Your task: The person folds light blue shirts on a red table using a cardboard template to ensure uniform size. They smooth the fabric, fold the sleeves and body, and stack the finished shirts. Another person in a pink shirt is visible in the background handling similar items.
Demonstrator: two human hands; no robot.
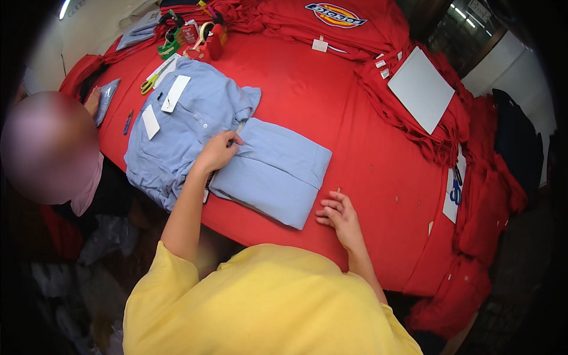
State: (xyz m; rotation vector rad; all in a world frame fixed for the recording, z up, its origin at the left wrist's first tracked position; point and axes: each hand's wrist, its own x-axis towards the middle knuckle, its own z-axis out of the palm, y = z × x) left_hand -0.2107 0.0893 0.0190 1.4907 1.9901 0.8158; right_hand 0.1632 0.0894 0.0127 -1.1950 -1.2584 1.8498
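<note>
A light blue folded shirt (278, 171) lies on the red-covered table in front of me. My left hand (218, 152) is at its upper left edge, fingers curled in a pinch on the cloth. Just off its right edge, above the table, my right hand (338, 218) has bent fingers apart and holds nothing. Left of the folded shirt lies a loose pile of light blue shirts (183, 124), spread out with buttons showing. A white tag (176, 94) and a second white tag (151, 122) rest on this pile.
Yellow-handled scissors (149, 84), a pen (128, 122) and a tape dispenser (170, 47) are at the far left. Red garments (349, 23) are stacked at the back and right, with a white board (421, 89) on top. Blue-handled scissors (455, 192) lie right. Another person (89, 183) sits left.
</note>
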